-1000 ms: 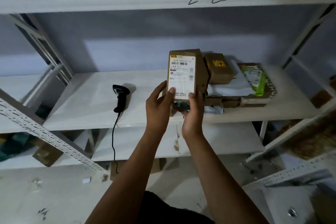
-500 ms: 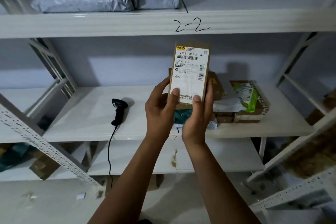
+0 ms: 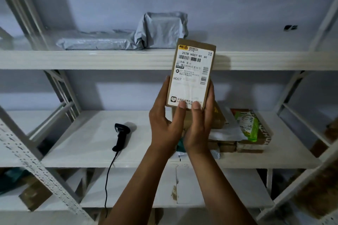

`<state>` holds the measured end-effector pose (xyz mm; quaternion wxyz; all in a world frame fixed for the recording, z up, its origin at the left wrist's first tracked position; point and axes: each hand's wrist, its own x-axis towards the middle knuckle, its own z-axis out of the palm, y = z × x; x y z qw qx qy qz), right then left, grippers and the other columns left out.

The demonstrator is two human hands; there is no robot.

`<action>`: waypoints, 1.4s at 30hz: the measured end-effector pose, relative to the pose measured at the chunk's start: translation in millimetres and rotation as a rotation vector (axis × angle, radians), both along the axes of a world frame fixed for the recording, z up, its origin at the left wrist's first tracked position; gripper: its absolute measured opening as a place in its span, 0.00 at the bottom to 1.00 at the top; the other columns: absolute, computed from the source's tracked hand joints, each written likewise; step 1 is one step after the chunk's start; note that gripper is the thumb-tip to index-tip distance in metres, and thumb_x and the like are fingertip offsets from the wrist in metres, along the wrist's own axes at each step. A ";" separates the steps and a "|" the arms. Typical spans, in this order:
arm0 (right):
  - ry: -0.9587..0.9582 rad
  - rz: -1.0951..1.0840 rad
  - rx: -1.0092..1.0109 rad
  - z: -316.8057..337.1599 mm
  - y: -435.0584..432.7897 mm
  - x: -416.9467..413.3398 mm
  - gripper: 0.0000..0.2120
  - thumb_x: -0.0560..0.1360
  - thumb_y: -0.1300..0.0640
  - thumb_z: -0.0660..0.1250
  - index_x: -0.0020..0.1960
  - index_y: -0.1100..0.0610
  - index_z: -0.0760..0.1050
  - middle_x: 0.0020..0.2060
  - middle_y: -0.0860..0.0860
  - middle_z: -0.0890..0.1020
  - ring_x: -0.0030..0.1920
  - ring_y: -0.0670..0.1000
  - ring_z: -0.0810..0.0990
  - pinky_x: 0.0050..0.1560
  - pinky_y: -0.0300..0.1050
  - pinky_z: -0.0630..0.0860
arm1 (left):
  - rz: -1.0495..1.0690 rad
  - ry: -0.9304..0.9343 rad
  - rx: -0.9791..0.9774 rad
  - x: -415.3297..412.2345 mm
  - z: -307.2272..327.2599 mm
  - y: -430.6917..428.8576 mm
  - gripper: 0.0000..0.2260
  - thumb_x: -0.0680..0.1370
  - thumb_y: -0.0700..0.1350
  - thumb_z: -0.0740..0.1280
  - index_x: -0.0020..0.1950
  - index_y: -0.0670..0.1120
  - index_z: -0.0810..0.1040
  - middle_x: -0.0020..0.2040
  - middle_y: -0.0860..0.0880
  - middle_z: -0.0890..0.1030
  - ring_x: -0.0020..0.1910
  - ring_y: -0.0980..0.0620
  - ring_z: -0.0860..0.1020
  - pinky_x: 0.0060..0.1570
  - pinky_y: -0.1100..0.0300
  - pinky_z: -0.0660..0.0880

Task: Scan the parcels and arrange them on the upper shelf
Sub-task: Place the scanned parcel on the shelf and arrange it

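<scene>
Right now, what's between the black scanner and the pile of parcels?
Head view: bare white shelf between scanner and parcel pile; left hand and right hand hide part.

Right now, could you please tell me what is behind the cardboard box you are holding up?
Behind the cardboard box, gripped by the left hand and right hand, runs the upper shelf edge, with a grey mailer bag above. The box covers that stretch of edge.

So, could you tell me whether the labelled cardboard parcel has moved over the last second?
Yes, upward: the cardboard parcel sat wholly below the front edge of the upper shelf earlier; now its top overlaps that edge.
</scene>
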<state>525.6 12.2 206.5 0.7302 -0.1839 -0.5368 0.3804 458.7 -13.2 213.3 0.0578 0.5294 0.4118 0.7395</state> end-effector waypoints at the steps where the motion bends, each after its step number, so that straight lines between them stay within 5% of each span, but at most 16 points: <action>1: 0.003 0.001 0.013 7.7 3.6 0.3 0.26 0.82 0.51 0.57 0.79 0.45 0.58 0.77 0.42 0.69 0.77 0.50 0.69 0.71 0.54 0.74 | 0.001 0.033 0.013 -0.2 8.2 3.9 0.28 0.81 0.46 0.66 0.79 0.38 0.65 0.74 0.46 0.75 0.73 0.51 0.74 0.67 0.48 0.77; 5: -0.022 -0.088 0.066 54.4 31.4 9.6 0.27 0.82 0.53 0.58 0.80 0.53 0.58 0.75 0.52 0.70 0.73 0.49 0.73 0.67 0.46 0.77 | 0.020 0.206 0.054 -2.8 55.9 30.6 0.32 0.80 0.42 0.69 0.81 0.36 0.61 0.76 0.47 0.72 0.74 0.58 0.71 0.69 0.61 0.72; 9: -0.134 -0.227 0.078 113.8 72.2 17.4 0.26 0.83 0.55 0.57 0.80 0.58 0.61 0.72 0.53 0.75 0.68 0.46 0.77 0.62 0.44 0.80 | 0.091 0.393 0.109 -5.1 108.9 73.0 0.30 0.82 0.46 0.68 0.80 0.39 0.63 0.76 0.43 0.72 0.74 0.48 0.72 0.70 0.40 0.72; 11: -0.205 -0.251 0.039 139.3 92.6 20.5 0.23 0.84 0.55 0.57 0.79 0.56 0.64 0.67 0.48 0.77 0.63 0.42 0.79 0.60 0.44 0.81 | 0.255 0.441 0.071 -6.2 128.1 95.7 0.29 0.82 0.52 0.68 0.79 0.41 0.66 0.75 0.44 0.74 0.75 0.46 0.71 0.74 0.33 0.63; 14: -0.332 -0.213 -0.039 162.3 117.6 26.7 0.18 0.85 0.56 0.57 0.75 0.53 0.69 0.55 0.36 0.77 0.53 0.30 0.78 0.52 0.31 0.79 | 0.495 0.535 -0.018 -14.3 144.8 122.9 0.29 0.82 0.60 0.65 0.76 0.44 0.70 0.71 0.45 0.78 0.79 0.42 0.66 0.77 0.30 0.49; 19: -0.415 -0.204 -0.135 168.5 141.8 26.6 0.13 0.85 0.56 0.57 0.65 0.56 0.76 0.55 0.47 0.80 0.54 0.45 0.79 0.44 0.24 0.73 | 0.726 0.708 -0.044 -29.0 155.9 148.2 0.29 0.81 0.66 0.57 0.67 0.46 0.79 0.55 0.45 0.87 0.76 0.40 0.70 0.73 0.23 0.46; 24: -0.606 -0.314 -0.232 170.8 165.8 25.1 0.12 0.83 0.56 0.57 0.53 0.60 0.79 0.44 0.49 0.77 0.41 0.45 0.74 0.35 0.26 0.67 | 0.771 0.774 -0.069 -38.0 144.2 164.6 0.31 0.82 0.68 0.56 0.70 0.46 0.78 0.56 0.46 0.86 0.74 0.41 0.72 0.75 0.27 0.50; 27: -0.703 -0.372 -0.226 169.5 177.1 23.7 0.13 0.83 0.57 0.56 0.49 0.60 0.78 0.46 0.50 0.78 0.43 0.49 0.71 0.37 0.25 0.66 | 0.776 0.793 -0.087 -39.3 142.2 169.3 0.31 0.81 0.68 0.55 0.68 0.45 0.78 0.60 0.45 0.85 0.73 0.41 0.72 0.75 0.31 0.53; 29: -0.707 -0.404 -0.235 169.7 179.7 20.7 0.14 0.82 0.57 0.55 0.48 0.60 0.78 0.48 0.55 0.81 0.45 0.53 0.73 0.37 0.35 0.65 | 0.796 0.788 -0.109 -39.4 142.9 170.9 0.29 0.81 0.67 0.58 0.63 0.44 0.81 0.62 0.44 0.83 0.73 0.40 0.72 0.76 0.32 0.52; 32: -0.716 -0.463 -0.241 168.0 175.7 13.5 0.14 0.83 0.54 0.55 0.51 0.61 0.77 0.52 0.59 0.82 0.50 0.59 0.76 0.41 0.44 0.58 | 0.822 0.785 -0.127 -38.4 141.3 174.2 0.24 0.82 0.63 0.60 0.53 0.44 0.85 0.62 0.44 0.82 0.72 0.39 0.72 0.75 0.33 0.52; 37: -0.852 -0.549 -0.229 164.0 157.4 3.0 0.17 0.85 0.48 0.53 0.66 0.57 0.72 0.56 0.58 0.82 0.55 0.61 0.78 0.47 0.48 0.62 | 0.866 0.772 -0.110 -39.8 138.1 177.4 0.19 0.83 0.55 0.59 0.50 0.45 0.85 0.58 0.46 0.83 0.68 0.42 0.75 0.76 0.33 0.55; 42: -0.919 -0.593 -0.228 164.1 152.9 -1.9 0.19 0.85 0.50 0.51 0.72 0.54 0.66 0.54 0.57 0.83 0.43 0.57 0.69 0.44 0.49 0.59 | 0.903 0.783 -0.065 -40.9 137.0 181.4 0.18 0.84 0.52 0.59 0.45 0.46 0.84 0.50 0.48 0.83 0.57 0.44 0.78 0.76 0.36 0.57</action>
